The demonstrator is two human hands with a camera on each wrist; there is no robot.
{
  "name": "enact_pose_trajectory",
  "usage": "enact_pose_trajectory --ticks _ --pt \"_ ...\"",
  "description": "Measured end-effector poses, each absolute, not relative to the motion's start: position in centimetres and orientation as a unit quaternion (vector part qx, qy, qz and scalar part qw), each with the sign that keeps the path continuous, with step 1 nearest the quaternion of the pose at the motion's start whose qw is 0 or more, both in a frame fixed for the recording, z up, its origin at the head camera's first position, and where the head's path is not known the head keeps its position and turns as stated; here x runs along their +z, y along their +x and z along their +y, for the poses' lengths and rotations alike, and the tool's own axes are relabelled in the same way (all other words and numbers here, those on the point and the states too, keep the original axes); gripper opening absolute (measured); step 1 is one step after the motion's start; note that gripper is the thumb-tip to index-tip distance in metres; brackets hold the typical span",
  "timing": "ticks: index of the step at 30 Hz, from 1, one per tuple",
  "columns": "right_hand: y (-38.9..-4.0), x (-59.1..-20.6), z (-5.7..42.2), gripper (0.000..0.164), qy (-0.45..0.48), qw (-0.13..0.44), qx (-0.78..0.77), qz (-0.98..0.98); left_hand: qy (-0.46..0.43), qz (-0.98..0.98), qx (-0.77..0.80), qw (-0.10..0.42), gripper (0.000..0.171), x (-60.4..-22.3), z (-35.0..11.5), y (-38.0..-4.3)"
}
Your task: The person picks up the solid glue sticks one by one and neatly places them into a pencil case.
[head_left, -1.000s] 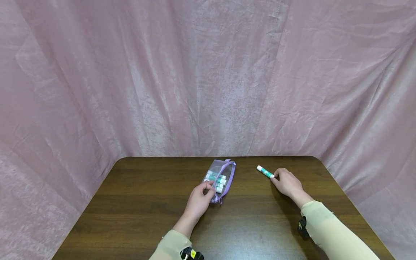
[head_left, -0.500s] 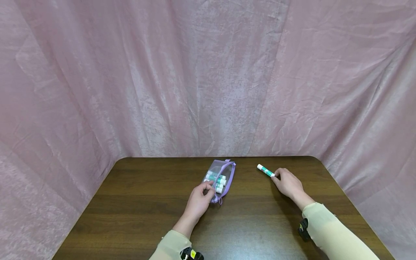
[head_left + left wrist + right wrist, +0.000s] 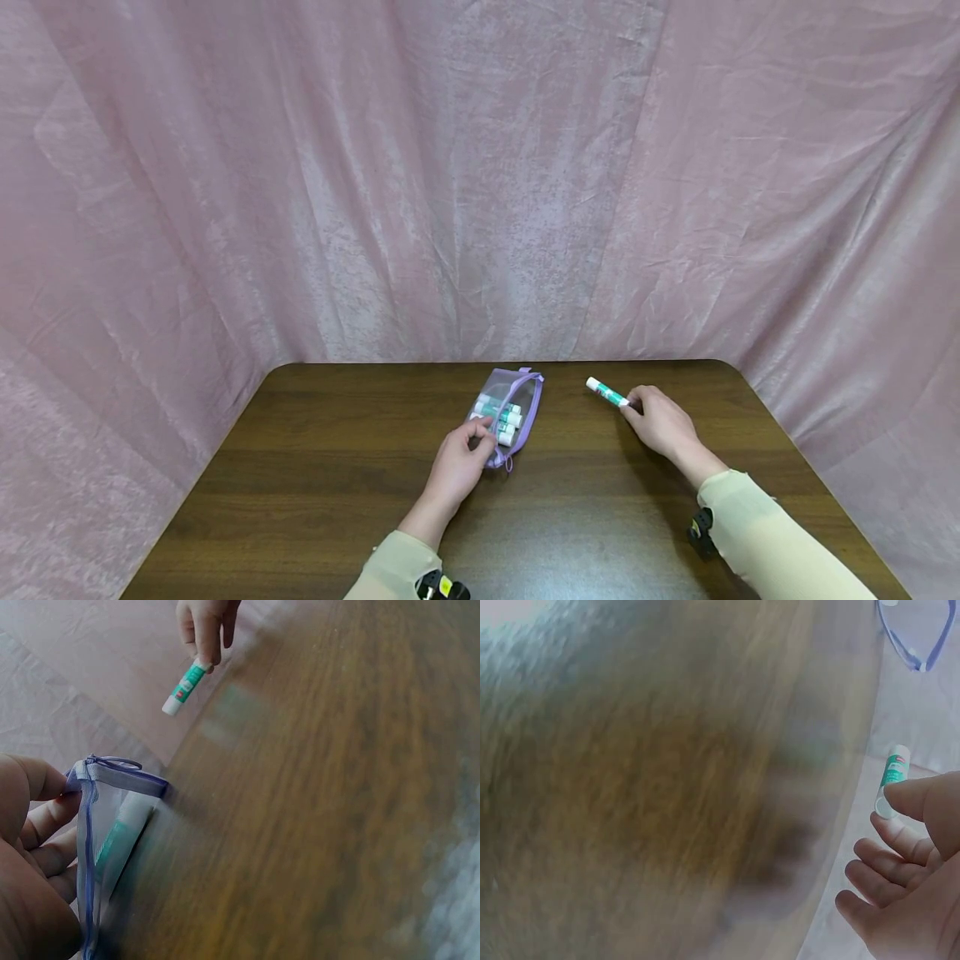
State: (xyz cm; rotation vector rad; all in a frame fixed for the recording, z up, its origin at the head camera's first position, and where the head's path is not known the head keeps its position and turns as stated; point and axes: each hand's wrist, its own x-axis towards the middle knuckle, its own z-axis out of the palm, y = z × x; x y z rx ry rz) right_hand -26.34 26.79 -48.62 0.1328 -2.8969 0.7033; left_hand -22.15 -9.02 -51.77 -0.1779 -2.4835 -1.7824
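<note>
My left hand [image 3: 456, 461] pinches the near edge of a purple mesh zipper pouch [image 3: 533, 410]. The pouch lies on the table with its mouth parted to the right, and several white-and-green glue sticks [image 3: 512, 419] show through the mesh. In the left wrist view, thumb and finger grip the pouch's corner beside the zipper [image 3: 88, 847]. Off to the right, my right hand [image 3: 663, 423] holds another glue stick [image 3: 606, 392] by one end between thumb and fingertips. Its other end points toward the back left, and in the right wrist view the remaining fingers [image 3: 877, 881] are loosely bent.
The brown wooden table [image 3: 322, 450] has a rounded back edge, with a pink velvet curtain [image 3: 465, 183] hanging behind it. Black wrist cameras [image 3: 701, 531] are strapped over the pale sleeves. Bare tabletop lies between the pouch and my right hand.
The glue stick in my right hand has lifted a little and then shifted slightly left toward the pouch. My left hand and the pouch stay where they were.
</note>
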Motion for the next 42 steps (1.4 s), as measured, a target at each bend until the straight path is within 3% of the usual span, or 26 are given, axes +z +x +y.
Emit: enact_pose_trajectory --ticks 42 --pt "-25.3 -46.9 23.2 0.010 0.092 0.076 0.239 -0.964 -0.072 -0.807 -0.585 0.047 0.017 -52.1 -9.0 -22.3"
